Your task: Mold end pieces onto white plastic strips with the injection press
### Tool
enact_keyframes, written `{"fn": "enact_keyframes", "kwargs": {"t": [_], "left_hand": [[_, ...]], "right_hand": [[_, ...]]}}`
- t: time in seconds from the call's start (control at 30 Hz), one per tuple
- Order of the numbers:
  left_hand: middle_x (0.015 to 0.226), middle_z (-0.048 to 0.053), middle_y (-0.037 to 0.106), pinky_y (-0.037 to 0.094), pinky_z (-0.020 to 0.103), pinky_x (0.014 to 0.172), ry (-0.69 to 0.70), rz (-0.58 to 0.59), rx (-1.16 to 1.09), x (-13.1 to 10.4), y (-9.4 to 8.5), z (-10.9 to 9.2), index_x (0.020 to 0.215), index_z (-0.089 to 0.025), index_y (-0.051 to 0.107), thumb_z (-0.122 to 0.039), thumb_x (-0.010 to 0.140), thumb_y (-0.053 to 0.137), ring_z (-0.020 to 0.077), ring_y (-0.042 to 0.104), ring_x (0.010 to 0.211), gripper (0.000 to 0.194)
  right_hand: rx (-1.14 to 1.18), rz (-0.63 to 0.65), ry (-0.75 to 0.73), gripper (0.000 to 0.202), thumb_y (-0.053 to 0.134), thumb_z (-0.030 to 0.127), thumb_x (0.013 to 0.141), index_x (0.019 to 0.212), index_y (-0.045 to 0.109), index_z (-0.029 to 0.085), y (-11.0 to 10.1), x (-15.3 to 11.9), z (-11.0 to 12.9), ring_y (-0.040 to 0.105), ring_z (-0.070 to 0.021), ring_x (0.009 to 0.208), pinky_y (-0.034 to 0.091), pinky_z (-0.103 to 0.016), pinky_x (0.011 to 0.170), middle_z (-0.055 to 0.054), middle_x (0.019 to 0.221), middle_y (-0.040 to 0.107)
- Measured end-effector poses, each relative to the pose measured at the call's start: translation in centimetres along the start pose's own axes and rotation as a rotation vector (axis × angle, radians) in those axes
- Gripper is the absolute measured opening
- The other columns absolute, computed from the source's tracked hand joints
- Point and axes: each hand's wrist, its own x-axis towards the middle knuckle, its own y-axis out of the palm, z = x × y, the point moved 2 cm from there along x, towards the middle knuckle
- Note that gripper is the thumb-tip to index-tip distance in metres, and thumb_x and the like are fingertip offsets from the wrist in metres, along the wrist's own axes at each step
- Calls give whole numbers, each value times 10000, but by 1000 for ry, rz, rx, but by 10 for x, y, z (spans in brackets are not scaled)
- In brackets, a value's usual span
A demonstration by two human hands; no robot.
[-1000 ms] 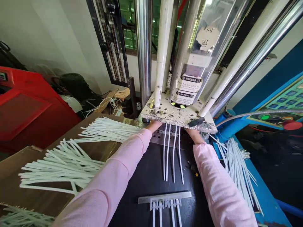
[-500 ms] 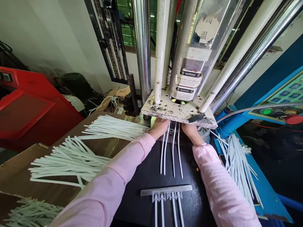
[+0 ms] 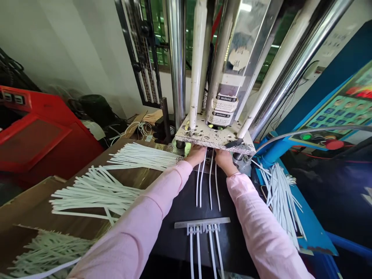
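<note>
1 clear bar [image 3: 202, 223] w/ 4 strips attached, lower ctr of frame, looks done; 4 more white strips [image 3: 210, 186], mid-ctr, run under the holed plate [image 3: 215, 140] & look part-way. L hand [image 3: 196, 155] and R hand [image 3: 225, 161] reach under its front edge at either side; fingers hidden, can't tell if open or gripping. Headroom there looks tight, w/ more room lower ctr, over the black worktop [image 3: 228, 205].

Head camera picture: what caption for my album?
Left hand and right hand reach under a speckled plate, white strips between them.
</note>
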Motion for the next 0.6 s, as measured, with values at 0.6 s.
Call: {"fn": "enact_keyframes", "kwargs": {"t": [0.6], "left_hand": [[1664,210,139,63,704,1183,-30,-90,104,-340,-24,38,1601,-239,197,-511,773,793,424,97,1540,1056]], "right_hand": [[198,29,56,769,647,508,874,1558,348,324,-51,-351,-22,334,-387,1458,342,-564,1143,-129,1622,278]]}}
